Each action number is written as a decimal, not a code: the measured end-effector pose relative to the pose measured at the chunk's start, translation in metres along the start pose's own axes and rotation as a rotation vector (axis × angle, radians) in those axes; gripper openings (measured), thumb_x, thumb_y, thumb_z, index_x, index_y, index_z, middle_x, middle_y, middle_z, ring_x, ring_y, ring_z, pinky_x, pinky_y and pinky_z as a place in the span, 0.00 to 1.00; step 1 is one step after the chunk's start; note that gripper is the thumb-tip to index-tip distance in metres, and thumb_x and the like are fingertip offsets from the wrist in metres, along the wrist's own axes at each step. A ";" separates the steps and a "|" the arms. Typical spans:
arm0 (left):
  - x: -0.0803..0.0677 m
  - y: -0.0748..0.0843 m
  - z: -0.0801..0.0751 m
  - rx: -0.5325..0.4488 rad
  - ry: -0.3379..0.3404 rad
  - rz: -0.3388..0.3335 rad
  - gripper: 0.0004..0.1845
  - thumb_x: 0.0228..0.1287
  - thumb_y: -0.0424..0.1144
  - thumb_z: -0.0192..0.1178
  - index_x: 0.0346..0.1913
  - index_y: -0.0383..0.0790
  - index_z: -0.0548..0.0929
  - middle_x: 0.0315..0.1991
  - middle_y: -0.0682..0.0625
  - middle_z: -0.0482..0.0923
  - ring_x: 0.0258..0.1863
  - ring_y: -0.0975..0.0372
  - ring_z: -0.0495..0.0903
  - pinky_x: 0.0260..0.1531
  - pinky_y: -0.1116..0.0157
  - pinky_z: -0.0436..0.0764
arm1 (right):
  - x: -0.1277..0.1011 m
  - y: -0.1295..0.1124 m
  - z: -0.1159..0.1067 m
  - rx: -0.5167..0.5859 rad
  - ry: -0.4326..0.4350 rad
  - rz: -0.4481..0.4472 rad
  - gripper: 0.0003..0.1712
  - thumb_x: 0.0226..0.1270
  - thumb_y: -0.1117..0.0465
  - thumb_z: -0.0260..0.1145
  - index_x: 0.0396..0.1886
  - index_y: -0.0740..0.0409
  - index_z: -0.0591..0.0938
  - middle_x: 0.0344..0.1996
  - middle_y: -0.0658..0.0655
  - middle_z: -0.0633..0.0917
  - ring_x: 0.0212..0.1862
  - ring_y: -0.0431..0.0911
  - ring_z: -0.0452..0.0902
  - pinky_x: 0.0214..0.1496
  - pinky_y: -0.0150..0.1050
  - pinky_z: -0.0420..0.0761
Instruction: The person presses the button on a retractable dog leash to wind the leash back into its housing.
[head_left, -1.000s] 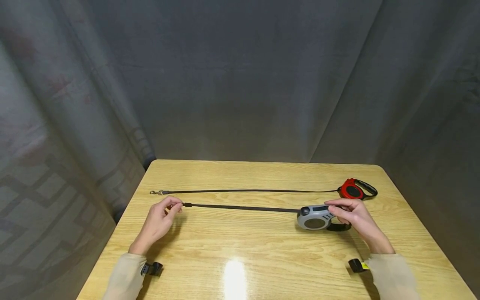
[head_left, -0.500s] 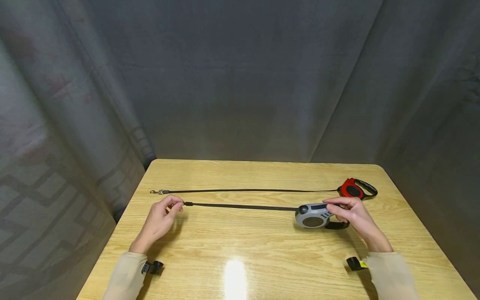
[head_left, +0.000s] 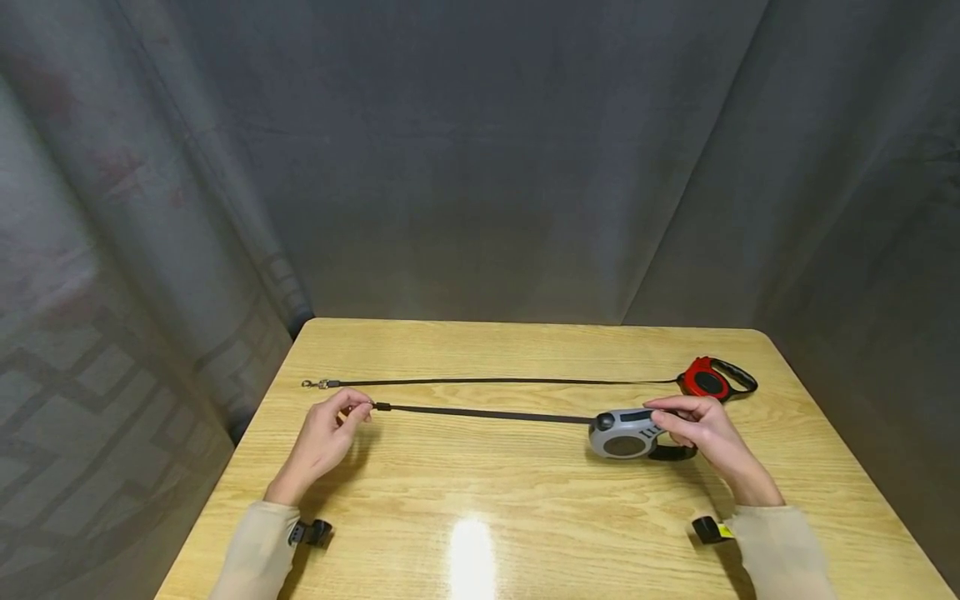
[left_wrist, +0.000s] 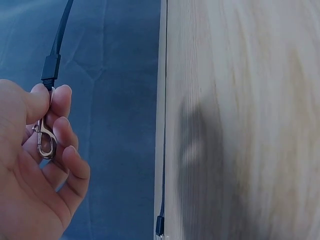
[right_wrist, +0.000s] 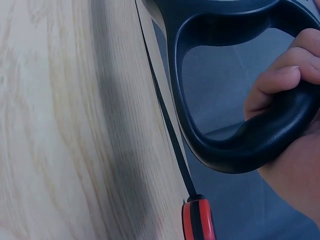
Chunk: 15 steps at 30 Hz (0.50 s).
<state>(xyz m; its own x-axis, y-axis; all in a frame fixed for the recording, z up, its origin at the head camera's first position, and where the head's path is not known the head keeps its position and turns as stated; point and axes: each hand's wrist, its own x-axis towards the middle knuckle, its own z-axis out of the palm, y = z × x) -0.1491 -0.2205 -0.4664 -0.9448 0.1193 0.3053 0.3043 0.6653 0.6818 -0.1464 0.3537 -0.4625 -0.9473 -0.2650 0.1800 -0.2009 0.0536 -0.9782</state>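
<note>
The grey leash reel (head_left: pixel 626 434) sits just above the wooden table (head_left: pixel 480 508), toward its right side, and its black strap (head_left: pixel 487 413) runs out straight to the left across the middle of the tabletop. My right hand (head_left: pixel 701 429) grips the reel by its black handle (right_wrist: pixel 240 120), fingers curled round the loop and thumb lying along the top of the housing. At the far left end of the strap, my left hand (head_left: pixel 326 433) pinches the small metal clip (left_wrist: pixel 45 140) between thumb and fingertips (left_wrist: pixel 60 97), so the strap stretches between my two hands with no slack that I can see. Just beyond it, farther from me, lies a red leash reel (head_left: pixel 708 379) with a black handle near the right far corner of the table; its own thin black line (head_left: pixel 495 382) stretches left, running alongside mine but apart from it, and ends in a metal hook (head_left: pixel 315 384) on the left side of the table. Neither hand touches that one. Grey curtain (head_left: pixel 480 167) hangs behind and around the table.
</note>
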 end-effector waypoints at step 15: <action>0.001 0.002 0.003 -0.014 -0.035 -0.014 0.05 0.81 0.37 0.60 0.45 0.47 0.85 0.34 0.53 0.86 0.32 0.66 0.77 0.34 0.67 0.75 | 0.001 -0.001 0.005 0.000 -0.014 -0.011 0.21 0.72 0.79 0.62 0.48 0.54 0.93 0.16 0.48 0.67 0.20 0.56 0.52 0.20 0.47 0.53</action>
<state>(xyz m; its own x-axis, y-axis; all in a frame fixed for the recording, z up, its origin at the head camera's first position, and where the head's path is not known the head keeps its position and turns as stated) -0.1495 -0.2166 -0.4668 -0.9526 0.1360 0.2722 0.2925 0.6567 0.6951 -0.1463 0.3482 -0.4620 -0.9414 -0.2790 0.1893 -0.2112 0.0504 -0.9761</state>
